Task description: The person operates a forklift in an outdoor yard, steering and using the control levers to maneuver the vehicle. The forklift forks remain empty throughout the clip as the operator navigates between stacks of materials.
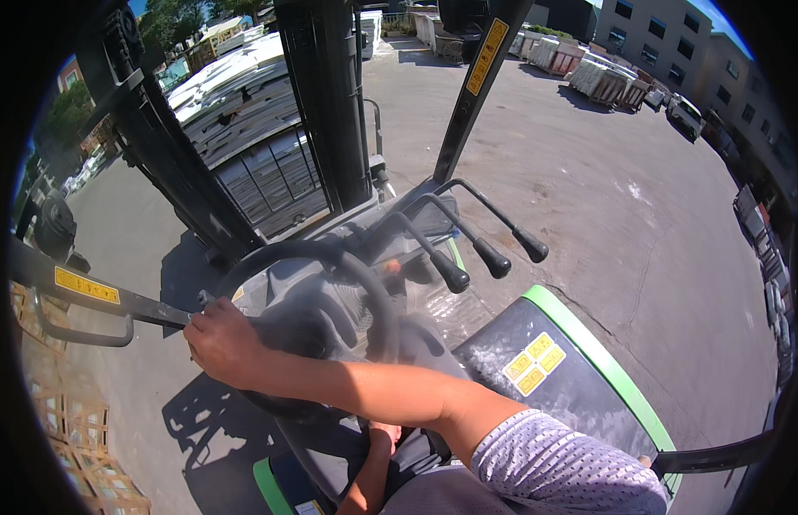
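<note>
My right hand [223, 343] is closed round the left side of a black steering wheel [383, 309], and its bare forearm crosses in front of the wheel. Low in the middle, my left hand [384, 436] lies near my lap beneath that forearm. Its fingers are mostly hidden, so I cannot tell whether they hold anything. Three black control levers [493, 257] with bulb-shaped knobs stand to the right of the wheel, untouched. Ahead rises the black mast [326, 103] of the forklift I sit in.
A stack of pale and grey slabs or boards [236, 112] stands beyond the mast. The green-edged side cover [536, 360] is at my right. Wooden crates [81, 421] lie at the left. Wrapped pallets [600, 79] and a parked vehicle [685, 116] line the paved yard's far right.
</note>
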Available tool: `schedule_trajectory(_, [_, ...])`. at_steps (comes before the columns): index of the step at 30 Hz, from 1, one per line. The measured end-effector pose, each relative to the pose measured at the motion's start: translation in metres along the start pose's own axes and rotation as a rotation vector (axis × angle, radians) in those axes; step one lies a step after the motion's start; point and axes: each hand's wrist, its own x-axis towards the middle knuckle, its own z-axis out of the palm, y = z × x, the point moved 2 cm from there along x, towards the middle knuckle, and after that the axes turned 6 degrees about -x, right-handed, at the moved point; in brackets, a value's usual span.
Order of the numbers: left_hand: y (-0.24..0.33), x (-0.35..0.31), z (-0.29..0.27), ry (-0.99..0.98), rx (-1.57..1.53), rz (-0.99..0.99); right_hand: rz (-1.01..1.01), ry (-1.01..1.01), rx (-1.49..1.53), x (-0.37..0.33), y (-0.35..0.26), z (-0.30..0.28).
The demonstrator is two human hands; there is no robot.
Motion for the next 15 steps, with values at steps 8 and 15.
schedule_trajectory(8, [0.039, -0.018, 0.014, -0.099, -0.004, 0.02, 0.295, 0.231, -0.085, -0.03, 0.113, -0.129])
schedule_trajectory(15, [0.008, 0.01, 0.007, -0.105, 0.134, -0.188, 0.278, -0.062, -0.139, -0.165, 0.021, -0.156])
